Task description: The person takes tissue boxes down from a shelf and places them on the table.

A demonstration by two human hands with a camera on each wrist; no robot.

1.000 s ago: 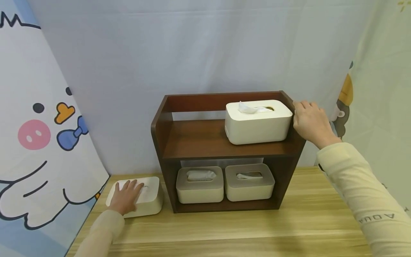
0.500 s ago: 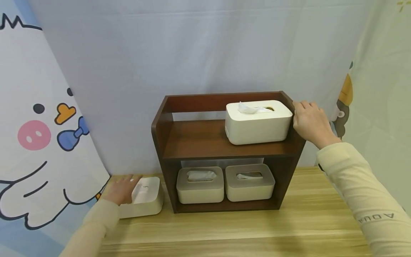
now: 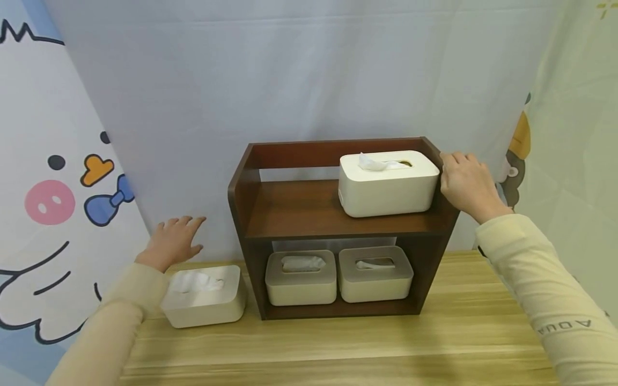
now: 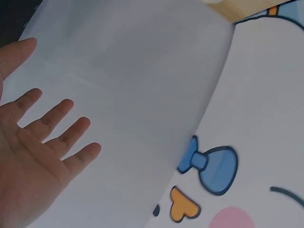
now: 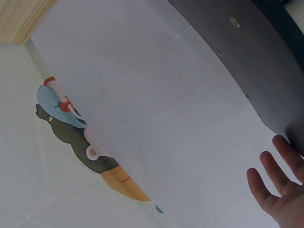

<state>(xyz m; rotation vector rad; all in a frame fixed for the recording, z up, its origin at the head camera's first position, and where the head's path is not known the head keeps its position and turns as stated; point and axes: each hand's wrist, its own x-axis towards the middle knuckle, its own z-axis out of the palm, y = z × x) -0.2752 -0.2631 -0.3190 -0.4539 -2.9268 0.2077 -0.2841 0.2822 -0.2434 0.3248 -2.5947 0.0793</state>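
In the head view, my left hand (image 3: pixel 171 241) is in the air just behind and above a white tissue box (image 3: pixel 207 292) on the table, touching nothing. Its fingers are spread, as the left wrist view also shows. My right hand (image 3: pixel 468 185) holds the right side panel of a dark brown two-tier shelf (image 3: pixel 299 206) near its top. In the right wrist view several fingers (image 5: pixel 259 187) lie at the panel's outer face; the thumb is hidden. Next to that hand, a white tissue box (image 3: pixel 388 193) with a tissue sticking out stands on the upper tier.
Two tissue boxes with greyish lids, a left one (image 3: pixel 300 287) and a right one (image 3: pixel 376 281), stand side by side on the lower tier. The shelf stands on a wood-grain table (image 3: pixel 357 354). Behind are a pale cloth (image 3: pixel 193 107) and cartoon-printed hangings (image 3: pixel 63 134).
My left hand has come off the tissue box at the left and risen up and back over it, uncovering its tissue. The right hand and the shelf have stayed put.
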